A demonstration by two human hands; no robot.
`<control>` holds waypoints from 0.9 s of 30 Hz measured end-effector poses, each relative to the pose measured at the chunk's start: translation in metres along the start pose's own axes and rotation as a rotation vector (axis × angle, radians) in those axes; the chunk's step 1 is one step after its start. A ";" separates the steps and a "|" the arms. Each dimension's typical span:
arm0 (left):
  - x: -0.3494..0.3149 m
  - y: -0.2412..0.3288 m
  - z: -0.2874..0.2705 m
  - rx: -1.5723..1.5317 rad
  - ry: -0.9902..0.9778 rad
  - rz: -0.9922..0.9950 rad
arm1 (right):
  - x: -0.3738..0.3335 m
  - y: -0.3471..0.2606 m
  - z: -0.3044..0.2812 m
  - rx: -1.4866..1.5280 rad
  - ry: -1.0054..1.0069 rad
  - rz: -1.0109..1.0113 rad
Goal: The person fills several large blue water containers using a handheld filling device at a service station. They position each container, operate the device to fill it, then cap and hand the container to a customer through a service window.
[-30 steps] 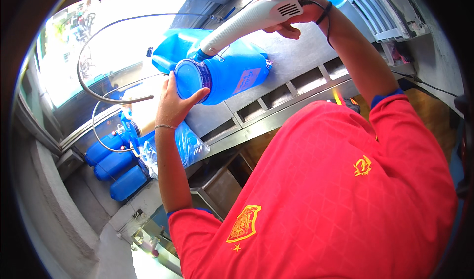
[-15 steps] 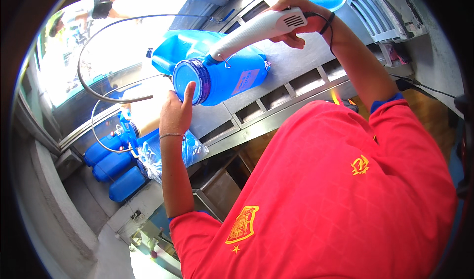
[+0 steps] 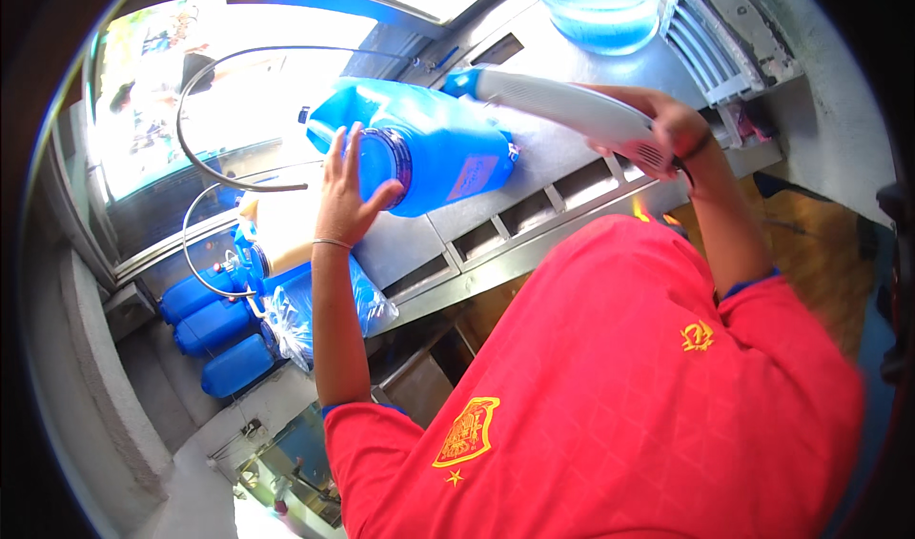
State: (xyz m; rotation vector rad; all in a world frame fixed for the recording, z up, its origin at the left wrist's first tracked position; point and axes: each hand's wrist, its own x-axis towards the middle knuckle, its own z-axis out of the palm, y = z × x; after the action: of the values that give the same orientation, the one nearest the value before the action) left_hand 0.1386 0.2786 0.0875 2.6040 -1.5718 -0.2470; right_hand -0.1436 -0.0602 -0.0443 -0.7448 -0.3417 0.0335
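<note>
A blue water jug (image 3: 438, 143) lies on its side on the metal counter, its wide round cap (image 3: 380, 172) facing left with a dark printed band around the rim. My left hand (image 3: 348, 196) is at the cap, fingers spread over its face and thumb near its lower edge; whether they press on it I cannot tell. My right hand (image 3: 672, 124), blurred by motion, grips a white heat gun (image 3: 562, 105) by its vented rear end, where a dark cord comes out. Its blue nozzle points up and left, above the jug and apart from it.
Slotted metal counter (image 3: 400, 248) runs under the window. A large clear-blue bottle (image 3: 610, 10) stands at the far right beside a slatted rack (image 3: 705, 43). A curved hose (image 3: 191, 158) arcs over the left side. Plastic-wrapped blue goods (image 3: 315, 301) and several blue jugs (image 3: 214, 327) sit lower left.
The heat gun has swung away from the cap, back to the right, its nozzle now tipped upward. My left hand's fingers have spread from a closer hold at the cap's edge.
</note>
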 end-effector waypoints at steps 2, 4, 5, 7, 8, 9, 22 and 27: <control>0.002 -0.001 0.010 0.070 0.039 0.168 | -0.033 -0.036 0.012 -0.081 0.141 0.002; 0.003 0.002 0.017 0.105 0.096 0.157 | -0.068 -0.072 0.028 -0.189 0.374 -0.052; 0.003 0.005 0.018 0.123 0.118 0.123 | -0.080 -0.085 0.029 -0.287 0.488 -0.156; 0.002 0.016 0.022 0.137 0.165 0.009 | -0.105 -0.110 0.025 -0.612 0.725 -0.267; -0.001 0.023 0.027 0.121 0.190 -0.070 | -0.124 -0.130 0.020 -0.809 0.815 -0.179; 0.000 0.031 0.031 0.098 0.248 -0.142 | -0.133 -0.136 0.011 -0.891 0.838 -0.247; -0.007 0.025 0.035 0.121 0.322 -0.116 | -0.170 -0.126 -0.147 -1.497 1.246 0.074; -0.014 0.018 0.042 0.128 0.301 -0.159 | -0.170 -0.117 -0.179 -1.646 1.255 0.041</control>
State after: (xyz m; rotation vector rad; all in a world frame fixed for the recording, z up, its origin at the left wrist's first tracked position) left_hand 0.1086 0.2834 0.0504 2.7050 -1.3233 0.2331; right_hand -0.2578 -0.2895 -0.1380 -2.1774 1.0270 -0.7361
